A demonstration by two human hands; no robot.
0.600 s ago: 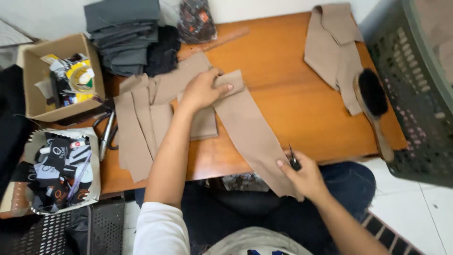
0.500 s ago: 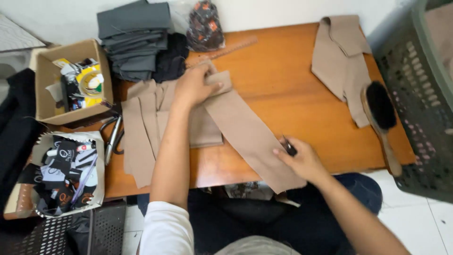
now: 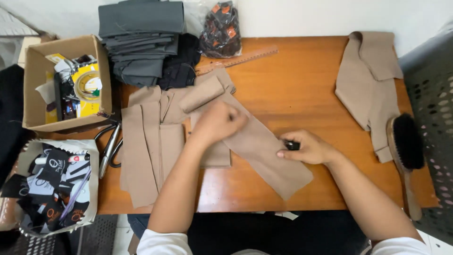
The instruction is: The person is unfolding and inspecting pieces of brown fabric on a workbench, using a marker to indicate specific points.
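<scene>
The left hand (image 3: pixel 218 123) rests half-curled, pressing on a long tan fabric strip (image 3: pixel 264 151) lying diagonally on the wooden table (image 3: pixel 292 89). The right hand (image 3: pixel 309 148) pins the strip's edge, fingers closed around a small black tool (image 3: pixel 291 145). More tan pieces (image 3: pixel 146 146) lie left, scissors (image 3: pixel 109 148) beside them.

Matt tan cloth strip (image 3: pixel 264 151) on glossy (seemingly varnished) wooden table (image 3: pixel 302 80)

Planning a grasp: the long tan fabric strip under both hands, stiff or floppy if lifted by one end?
Probably floppy: the tan fabric strip lies flat and follows the table. Likely light, being one thin layer. It may slide on the smooth wood, since the left hand and right hand both press it down.
</scene>
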